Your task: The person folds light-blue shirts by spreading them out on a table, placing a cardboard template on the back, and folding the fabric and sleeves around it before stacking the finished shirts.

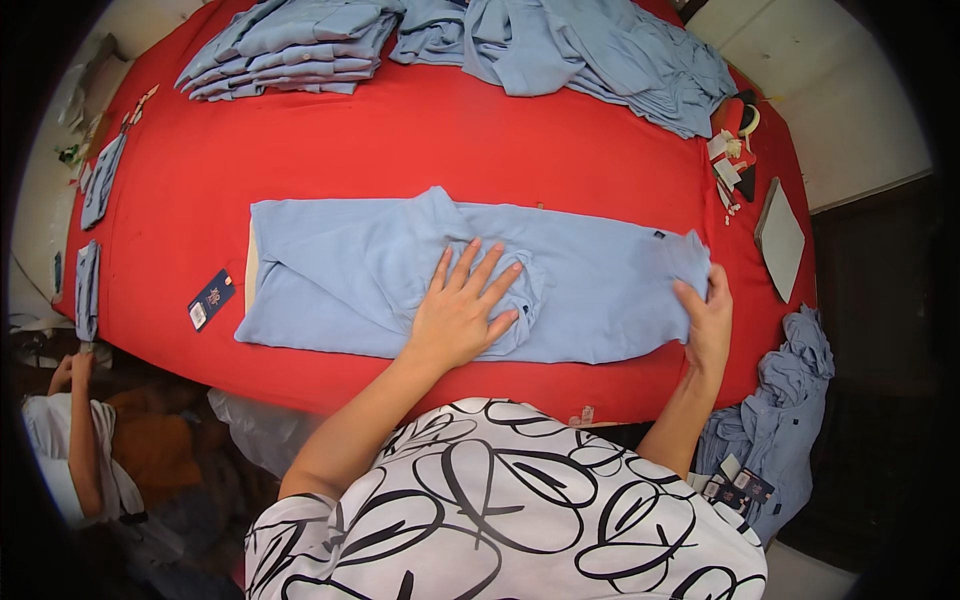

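Note:
A light blue shirt (pixel 600 280) lies folded lengthwise into a long strip across the red-covered table. My left hand (pixel 462 310) rests flat on the bunched middle of the cloth, its fingers spread. At the right end, my right hand (pixel 708 315) pinches the shirt's edge between thumb and fingers. A pale board or card edge (pixel 251 262) shows at the strip's left end. Beside that end lies a dark blue hang tag (pixel 211 300) with a white label.
A stack of folded blue shirts (pixel 290 50) and a loose blue heap (pixel 600 60) lie along the far side. At right are tape and tags (pixel 735 160), a grey flat panel (pixel 779 240) and more blue garments (pixel 790 410). Another person (pixel 80 430) works at lower left.

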Action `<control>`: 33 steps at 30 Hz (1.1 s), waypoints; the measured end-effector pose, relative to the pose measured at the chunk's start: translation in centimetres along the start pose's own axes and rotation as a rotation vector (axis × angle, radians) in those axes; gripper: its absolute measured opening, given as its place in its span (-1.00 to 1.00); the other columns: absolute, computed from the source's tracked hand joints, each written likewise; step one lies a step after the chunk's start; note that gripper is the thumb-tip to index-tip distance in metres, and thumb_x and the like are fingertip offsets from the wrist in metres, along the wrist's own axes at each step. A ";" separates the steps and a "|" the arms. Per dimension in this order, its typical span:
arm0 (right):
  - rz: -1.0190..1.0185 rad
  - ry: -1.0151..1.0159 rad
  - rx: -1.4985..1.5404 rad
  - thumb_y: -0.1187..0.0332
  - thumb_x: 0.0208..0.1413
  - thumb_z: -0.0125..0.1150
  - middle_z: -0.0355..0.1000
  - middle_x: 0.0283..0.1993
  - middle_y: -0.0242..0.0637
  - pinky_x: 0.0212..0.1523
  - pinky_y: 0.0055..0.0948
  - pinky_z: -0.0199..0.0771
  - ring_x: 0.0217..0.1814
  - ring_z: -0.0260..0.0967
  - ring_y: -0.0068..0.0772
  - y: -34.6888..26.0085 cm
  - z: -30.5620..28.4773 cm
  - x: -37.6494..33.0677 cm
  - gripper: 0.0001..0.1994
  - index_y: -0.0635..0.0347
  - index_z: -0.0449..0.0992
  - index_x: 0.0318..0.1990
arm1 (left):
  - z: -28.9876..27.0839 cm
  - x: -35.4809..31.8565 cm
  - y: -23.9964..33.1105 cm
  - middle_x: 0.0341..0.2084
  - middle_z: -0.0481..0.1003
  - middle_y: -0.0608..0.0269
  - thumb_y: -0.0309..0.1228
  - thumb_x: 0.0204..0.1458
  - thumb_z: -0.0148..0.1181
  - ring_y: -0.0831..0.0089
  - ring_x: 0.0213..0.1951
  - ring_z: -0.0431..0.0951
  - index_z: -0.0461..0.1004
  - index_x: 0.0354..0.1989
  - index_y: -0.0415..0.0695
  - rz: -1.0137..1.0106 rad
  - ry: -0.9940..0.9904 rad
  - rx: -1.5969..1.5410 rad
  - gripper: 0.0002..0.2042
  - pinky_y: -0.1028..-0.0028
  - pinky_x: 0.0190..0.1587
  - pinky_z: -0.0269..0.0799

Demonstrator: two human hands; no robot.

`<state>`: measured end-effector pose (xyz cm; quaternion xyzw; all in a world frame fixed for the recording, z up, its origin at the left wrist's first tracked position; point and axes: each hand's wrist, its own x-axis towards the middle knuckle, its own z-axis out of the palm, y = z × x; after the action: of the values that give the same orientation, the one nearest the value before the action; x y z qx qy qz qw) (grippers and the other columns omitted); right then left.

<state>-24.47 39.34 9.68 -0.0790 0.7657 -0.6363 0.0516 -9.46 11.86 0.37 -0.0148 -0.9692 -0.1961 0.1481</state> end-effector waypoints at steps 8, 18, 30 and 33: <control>-0.089 -0.626 -0.398 0.22 0.10 0.33 0.08 0.36 0.02 -0.14 -0.33 0.52 -0.26 0.46 -0.27 2.5 16.7 -7.1 -0.53 0.29 0.38 0.08 | 1.5 -0.8 -2.1 0.25 0.22 -0.18 -0.42 0.15 0.04 -0.07 0.28 0.24 0.24 0.26 -0.29 -0.382 0.403 -0.834 -0.51 0.18 0.31 0.18; -0.070 -0.685 -0.108 0.28 0.20 0.20 0.20 0.33 -0.04 -0.05 -0.35 0.49 -0.07 0.47 -0.17 2.7 13.4 -7.4 -0.66 0.27 0.47 0.05 | -4.7 -0.2 1.0 -0.03 0.38 -0.01 -0.34 -0.02 0.34 0.12 -0.06 0.45 0.41 0.00 -0.20 -0.259 0.320 -0.181 -0.58 0.32 -0.09 0.40; -0.105 -0.180 -0.567 0.45 0.03 0.26 0.42 -0.16 -0.11 -0.22 -0.24 0.42 -0.27 0.41 -0.15 6.9 6.7 -2.8 -0.78 0.29 0.47 -0.16 | -7.2 -3.9 1.5 -0.25 0.45 0.16 -0.39 -0.13 0.40 0.14 -0.21 0.48 0.44 -0.29 -0.15 -0.483 -0.268 -0.418 -0.73 0.28 -0.21 0.40; -0.142 -0.187 -0.524 0.48 0.06 0.23 0.44 -0.23 -0.12 -0.24 -0.27 0.43 -0.31 0.42 -0.17 7.6 6.7 -2.3 -0.82 0.30 0.47 -0.18 | -6.7 -3.3 2.5 -0.16 0.45 0.16 -0.35 -0.18 0.42 0.16 -0.10 0.45 0.46 -0.25 -0.15 -0.221 -0.085 -0.031 -0.67 0.31 -0.10 0.38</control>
<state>-21.39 34.68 0.98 -0.2014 0.8884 -0.4089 0.0550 -4.23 11.74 6.24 0.0815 -0.9672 -0.2255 0.0842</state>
